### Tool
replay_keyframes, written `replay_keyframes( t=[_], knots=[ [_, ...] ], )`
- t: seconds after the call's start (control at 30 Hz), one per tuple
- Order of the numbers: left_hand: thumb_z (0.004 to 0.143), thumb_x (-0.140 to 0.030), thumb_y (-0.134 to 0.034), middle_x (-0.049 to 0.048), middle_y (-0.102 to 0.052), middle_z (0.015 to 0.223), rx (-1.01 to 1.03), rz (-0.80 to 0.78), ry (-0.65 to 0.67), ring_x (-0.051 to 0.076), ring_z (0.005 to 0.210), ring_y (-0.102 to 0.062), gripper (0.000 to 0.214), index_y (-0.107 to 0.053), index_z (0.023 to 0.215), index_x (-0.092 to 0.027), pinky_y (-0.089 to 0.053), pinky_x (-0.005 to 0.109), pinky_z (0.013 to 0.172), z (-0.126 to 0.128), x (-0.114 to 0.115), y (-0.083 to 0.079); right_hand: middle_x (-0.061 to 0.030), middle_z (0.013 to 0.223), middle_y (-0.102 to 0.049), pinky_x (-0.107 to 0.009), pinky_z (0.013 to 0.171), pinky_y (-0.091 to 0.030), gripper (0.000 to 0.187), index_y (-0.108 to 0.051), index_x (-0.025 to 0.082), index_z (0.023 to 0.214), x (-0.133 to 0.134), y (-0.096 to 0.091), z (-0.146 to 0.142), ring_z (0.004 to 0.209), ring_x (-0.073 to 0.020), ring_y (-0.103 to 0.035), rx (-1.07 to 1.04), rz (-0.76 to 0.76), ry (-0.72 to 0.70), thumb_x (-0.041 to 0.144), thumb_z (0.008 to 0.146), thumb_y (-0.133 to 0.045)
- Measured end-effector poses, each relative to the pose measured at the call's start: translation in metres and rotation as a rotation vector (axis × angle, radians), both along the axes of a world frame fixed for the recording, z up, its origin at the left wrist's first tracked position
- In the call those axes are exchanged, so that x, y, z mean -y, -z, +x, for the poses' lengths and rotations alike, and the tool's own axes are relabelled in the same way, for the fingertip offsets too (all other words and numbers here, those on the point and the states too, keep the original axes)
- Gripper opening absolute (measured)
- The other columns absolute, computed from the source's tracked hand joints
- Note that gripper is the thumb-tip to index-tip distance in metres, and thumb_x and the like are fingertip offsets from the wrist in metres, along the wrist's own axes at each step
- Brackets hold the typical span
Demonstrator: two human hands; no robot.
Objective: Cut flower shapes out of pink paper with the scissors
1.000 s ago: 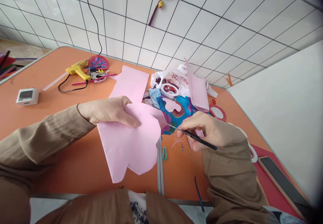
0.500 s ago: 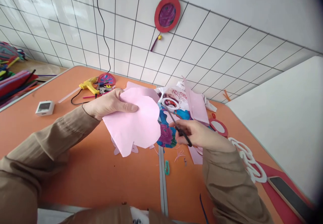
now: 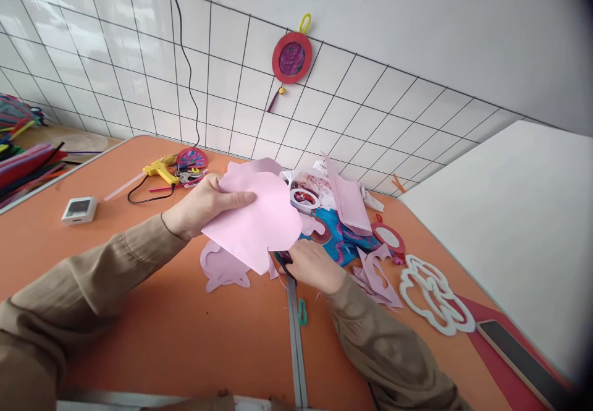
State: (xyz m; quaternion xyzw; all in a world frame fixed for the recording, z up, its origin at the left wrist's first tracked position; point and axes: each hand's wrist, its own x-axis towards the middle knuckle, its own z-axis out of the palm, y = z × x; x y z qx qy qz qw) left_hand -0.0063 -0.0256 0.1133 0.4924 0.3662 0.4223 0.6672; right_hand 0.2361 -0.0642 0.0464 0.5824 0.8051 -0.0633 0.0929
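My left hand (image 3: 204, 204) pinches a pink paper sheet (image 3: 259, 219) with a curved cut edge and holds it tilted above the orange table (image 3: 152, 324). My right hand (image 3: 312, 266) is closed round black scissors (image 3: 283, 261), whose handle shows just under the sheet's lower edge; the blades are hidden behind the paper. A pink paper offcut (image 3: 222, 269) lies on the table below the sheet. Blue patterned fabric (image 3: 340, 238) lies just beyond my right hand.
A yellow glue gun (image 3: 160, 169) and a small white device (image 3: 79, 209) sit at the left. White cut-out rings (image 3: 435, 293), pink scraps (image 3: 377, 272), a red-framed oval (image 3: 388, 237) and a dark phone (image 3: 523, 352) lie right. A red ornament (image 3: 291, 57) hangs on the tiled wall.
The camera tilted up. My left hand raised and turned the pink sheet. My right hand drew the scissors in under its lower edge. An offcut now lies on the table.
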Motion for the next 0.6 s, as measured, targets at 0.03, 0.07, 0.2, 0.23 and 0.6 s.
replay_keyframes(
  t=[0.03,0.07,0.2,0.23,0.6],
  knots=[
    [0.062,-0.029,-0.091,0.0076,-0.077,0.071,-0.009,0.014,0.002,0.021,0.057,-0.071,0.025,-0.075,0.074,-0.013,-0.058,0.028,0.051,0.0005,0.0007,0.0004,-0.0144,0.093,-0.073,-0.030,0.062,-0.035,0.018,-0.061,0.015,0.099,0.0017,0.0010,-0.0021,0.087,-0.0287,-0.069,0.019,0.013,0.003,0.014,0.081,-0.058],
    [0.062,-0.030,-0.090,0.0073,-0.077,0.070,-0.019,0.026,0.010,0.021,0.057,-0.071,0.024,-0.075,0.071,-0.013,-0.058,0.028,0.050,0.0010,0.0015,0.0006,-0.0155,0.094,-0.073,-0.031,0.062,-0.036,0.022,-0.061,0.014,0.102,0.0036,0.0015,-0.0040,0.088,-0.0297,-0.070,0.036,0.027,0.006,0.013,0.081,-0.056],
    [0.064,-0.031,-0.089,0.0068,-0.077,0.071,-0.043,0.066,0.037,0.020,0.057,-0.070,0.024,-0.072,0.063,-0.014,-0.058,0.028,0.052,0.0031,0.0049,0.0003,-0.0177,0.097,-0.073,-0.033,0.064,-0.039,0.026,-0.063,0.013,0.105,0.0097,0.0014,-0.0087,0.089,-0.0323,-0.070,0.073,0.061,-0.002,0.011,0.081,-0.053],
    [0.064,-0.031,-0.089,0.0069,-0.077,0.072,-0.047,0.069,0.036,0.020,0.058,-0.070,0.023,-0.073,0.065,-0.015,-0.058,0.028,0.053,0.0035,0.0052,0.0003,-0.0180,0.098,-0.073,-0.033,0.064,-0.040,0.025,-0.064,0.013,0.104,0.0104,0.0013,-0.0090,0.089,-0.0326,-0.070,0.075,0.065,-0.006,0.012,0.081,-0.053],
    [0.063,-0.030,-0.091,0.0062,-0.078,0.072,-0.034,0.019,0.045,0.021,0.059,-0.072,0.023,-0.077,0.072,-0.015,-0.059,0.028,0.052,0.0029,0.0039,-0.0006,-0.0122,0.101,-0.073,-0.030,0.065,-0.037,0.033,-0.059,0.015,0.115,0.0017,0.0084,-0.0014,0.094,-0.0267,-0.067,-0.033,0.039,-0.069,0.022,0.082,-0.057]
  ],
)
